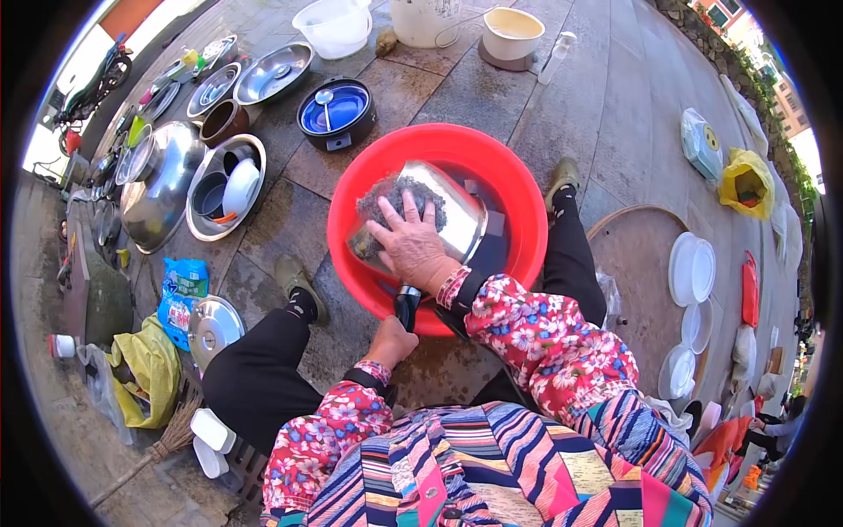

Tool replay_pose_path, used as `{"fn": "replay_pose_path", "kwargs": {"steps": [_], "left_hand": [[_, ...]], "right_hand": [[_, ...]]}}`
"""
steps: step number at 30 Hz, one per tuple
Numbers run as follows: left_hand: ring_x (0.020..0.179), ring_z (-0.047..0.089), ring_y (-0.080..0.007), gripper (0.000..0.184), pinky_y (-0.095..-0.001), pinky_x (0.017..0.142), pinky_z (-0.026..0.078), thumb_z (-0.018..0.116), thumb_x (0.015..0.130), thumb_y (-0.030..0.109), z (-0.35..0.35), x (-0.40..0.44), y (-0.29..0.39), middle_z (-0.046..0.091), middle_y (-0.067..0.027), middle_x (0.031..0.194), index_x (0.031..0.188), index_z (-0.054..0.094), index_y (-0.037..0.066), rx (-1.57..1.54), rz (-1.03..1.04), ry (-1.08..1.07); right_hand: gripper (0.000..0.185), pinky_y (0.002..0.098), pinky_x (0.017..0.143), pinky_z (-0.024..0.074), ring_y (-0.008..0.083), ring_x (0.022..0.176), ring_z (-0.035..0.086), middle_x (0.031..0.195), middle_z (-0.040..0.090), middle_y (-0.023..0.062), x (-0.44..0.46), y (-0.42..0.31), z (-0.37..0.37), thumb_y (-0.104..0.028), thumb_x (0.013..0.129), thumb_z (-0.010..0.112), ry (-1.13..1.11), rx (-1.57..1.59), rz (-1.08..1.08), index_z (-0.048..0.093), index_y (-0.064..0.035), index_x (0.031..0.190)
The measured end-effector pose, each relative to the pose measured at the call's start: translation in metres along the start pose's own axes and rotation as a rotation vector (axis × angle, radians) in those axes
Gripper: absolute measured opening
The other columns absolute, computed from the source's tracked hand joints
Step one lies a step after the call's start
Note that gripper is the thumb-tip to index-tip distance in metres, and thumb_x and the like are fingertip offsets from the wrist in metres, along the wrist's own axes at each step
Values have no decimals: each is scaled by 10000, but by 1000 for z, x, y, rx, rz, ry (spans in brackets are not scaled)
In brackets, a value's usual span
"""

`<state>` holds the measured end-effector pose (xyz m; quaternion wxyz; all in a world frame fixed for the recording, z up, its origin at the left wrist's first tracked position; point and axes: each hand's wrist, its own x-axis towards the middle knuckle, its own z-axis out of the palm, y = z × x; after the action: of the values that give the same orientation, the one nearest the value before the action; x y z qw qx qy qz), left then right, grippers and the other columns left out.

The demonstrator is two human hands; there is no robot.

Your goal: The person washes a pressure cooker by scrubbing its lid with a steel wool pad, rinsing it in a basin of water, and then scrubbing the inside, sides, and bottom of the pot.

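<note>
A shiny steel pot (457, 208) lies tilted inside a red plastic basin (349, 198) between the person's feet. My left hand (392, 341) is closed around the pot's black handle (407, 304) at the basin's near rim. On the pot, my right hand (411, 243) rests flat with fingers spread, over a rough grey patch (379, 190) that looks like a scouring pad or grime; I cannot tell which. Dark water (493, 250) shows beside the pot.
Left of the basin stand a blue-lined pan (337, 107) with a spoon, a steel tub (195, 230) of bowls and a pot lid (215, 332). A cream basin (513, 35) is at the back. On the right, a round board (637, 263) bears plastic containers (692, 268).
</note>
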<state>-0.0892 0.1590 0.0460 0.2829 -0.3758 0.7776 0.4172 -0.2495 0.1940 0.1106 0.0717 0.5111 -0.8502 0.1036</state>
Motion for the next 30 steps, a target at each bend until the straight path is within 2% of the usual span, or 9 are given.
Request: {"fn": "replay_pose_path", "kwargs": {"steps": [4, 8, 14, 20, 21, 22, 28, 29, 30], "left_hand": [[949, 624, -407, 356, -430, 804, 492, 620, 686, 117, 4, 6, -6, 637, -291, 928, 985, 590, -74, -6, 10, -4], [959, 621, -404, 353, -431, 816, 487, 608, 687, 107, -7, -6, 5, 633, -294, 943, 990, 589, -74, -29, -44, -38], [998, 607, -399, 340, -434, 856, 472, 603, 692, 112, -7, -4, -2, 621, -296, 1012, 975, 604, -77, -106, -6, -62], [948, 622, -413, 368, -433, 813, 486, 625, 687, 131, -4, -1, -7, 627, -303, 974, 982, 606, -88, -26, 102, 1], [658, 660, -310, 252, -400, 572, 493, 655, 668, 149, 8, 12, -18, 643, -214, 747, 781, 593, -68, -11, 188, 80], [746, 651, -343, 278, -409, 646, 492, 648, 673, 144, 3, 9, -15, 640, -243, 805, 838, 594, -73, -41, 140, 39], [910, 636, -403, 324, -424, 781, 493, 636, 680, 124, -2, 4, -3, 635, -296, 903, 929, 587, -78, -42, -14, -20], [908, 637, -402, 322, -423, 780, 494, 638, 679, 124, -3, 1, -1, 635, -296, 901, 925, 587, -78, -33, -14, -12], [906, 638, -401, 319, -422, 779, 494, 639, 677, 123, -3, 0, 1, 635, -295, 898, 921, 588, -77, -27, -10, -3]], "right_hand": [[433, 669, 919, 330, 424, 1255, 388, 1304, 493, 103, 32, 32, 4, -403, 729, 660, 10, 191, 172, 623, -230, 1125], [500, 417, 899, 466, 365, 998, 605, 1048, 642, 188, 90, 116, 27, -462, 785, 539, -243, 473, 287, 624, -108, 1127], [451, 541, 936, 417, 392, 1170, 492, 1198, 582, 131, 85, 60, 7, -452, 791, 533, -292, 250, 341, 652, -175, 1126], [375, 727, 988, 164, 467, 1292, 316, 1354, 436, 147, 0, -41, 25, -285, 724, 651, -15, -47, -140, 626, -132, 1065], [423, 724, 986, 176, 466, 1293, 313, 1370, 418, 142, -2, -31, 19, -296, 724, 661, 3, -12, -104, 603, -155, 1118], [474, 721, 984, 189, 464, 1294, 310, 1386, 399, 137, -7, -19, 9, -307, 724, 670, 11, 29, -67, 581, -179, 1172], [481, 411, 978, 416, 365, 1119, 537, 1253, 511, 248, 50, 157, 50, -342, 887, 492, -270, 765, 392, 474, -61, 1277], [372, 418, 937, 438, 362, 1097, 555, 1161, 568, 240, 48, 189, 81, -256, 923, 415, -198, 488, -15, 512, -34, 1205], [308, 422, 897, 454, 364, 1099, 552, 1139, 576, 237, 54, 202, 95, -182, 930, 371, -339, 427, 74, 541, -40, 1144]]}}
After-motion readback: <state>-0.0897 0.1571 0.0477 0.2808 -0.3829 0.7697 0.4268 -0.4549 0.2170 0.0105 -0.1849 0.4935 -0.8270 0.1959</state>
